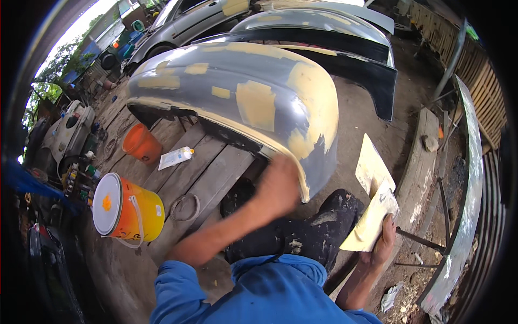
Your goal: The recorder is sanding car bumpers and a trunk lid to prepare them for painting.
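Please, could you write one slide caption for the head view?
Left hand at the edge of a patched grey bumper, right hand holding a pale yellow sheet.

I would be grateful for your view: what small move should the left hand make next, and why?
Probably a short, light pass along the lower edge of the bumper: the left hand is already at that edge, where cream-coloured material shows, while the right hand holds the pale sheet off to the side.
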Available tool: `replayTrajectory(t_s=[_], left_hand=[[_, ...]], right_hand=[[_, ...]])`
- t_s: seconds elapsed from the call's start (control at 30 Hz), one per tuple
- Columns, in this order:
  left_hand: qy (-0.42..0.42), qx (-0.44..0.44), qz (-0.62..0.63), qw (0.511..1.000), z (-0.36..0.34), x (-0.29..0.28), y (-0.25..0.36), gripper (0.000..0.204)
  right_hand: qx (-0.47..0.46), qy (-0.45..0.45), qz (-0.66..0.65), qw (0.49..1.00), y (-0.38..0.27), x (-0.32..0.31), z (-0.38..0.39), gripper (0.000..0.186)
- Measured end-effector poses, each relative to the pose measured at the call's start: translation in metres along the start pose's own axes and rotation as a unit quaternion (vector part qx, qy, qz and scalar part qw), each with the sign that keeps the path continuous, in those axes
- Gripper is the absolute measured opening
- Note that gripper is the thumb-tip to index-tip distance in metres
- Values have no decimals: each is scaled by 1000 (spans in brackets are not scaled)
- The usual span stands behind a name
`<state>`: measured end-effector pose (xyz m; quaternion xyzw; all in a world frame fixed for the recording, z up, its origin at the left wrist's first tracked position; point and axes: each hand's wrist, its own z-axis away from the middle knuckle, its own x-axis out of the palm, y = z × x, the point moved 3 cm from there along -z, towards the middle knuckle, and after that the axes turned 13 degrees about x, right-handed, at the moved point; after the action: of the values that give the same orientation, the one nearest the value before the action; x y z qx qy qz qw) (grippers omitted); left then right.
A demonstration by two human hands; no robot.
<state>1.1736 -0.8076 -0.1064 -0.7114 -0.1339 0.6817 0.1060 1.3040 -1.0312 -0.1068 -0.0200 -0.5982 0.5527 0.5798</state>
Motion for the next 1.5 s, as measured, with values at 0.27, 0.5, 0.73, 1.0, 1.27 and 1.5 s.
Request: replayTrajectory(t_s=[0.27, 0.5, 0.73, 1.0, 1.27, 1.5], left_hand=[[267, -174, -34, 947, 2, -40, -45, 36], [-109, 99, 536, 831, 18, 44, 86, 31], [152, -135, 697, 688, 27, 46, 56, 36], [140, -234, 858, 435, 40, -40, 60, 18], [369, -267, 885, 94, 83, -234, -18, 80], [368, -316, 867, 118, 112, -356, -35, 88]], right_hand=[[-29, 82, 11, 996, -10, -15, 9, 36], [21, 12, 29, 999, -1, -6, 1, 37], [155, -66, 90, 982, 28, 6, -17, 43], [301, -149, 143, 931, -8, 102, -5, 43], [392, -207, 146, 884, -86, 221, 81, 36], [449, -197, 151, 858, -156, 303, 167, 42]])
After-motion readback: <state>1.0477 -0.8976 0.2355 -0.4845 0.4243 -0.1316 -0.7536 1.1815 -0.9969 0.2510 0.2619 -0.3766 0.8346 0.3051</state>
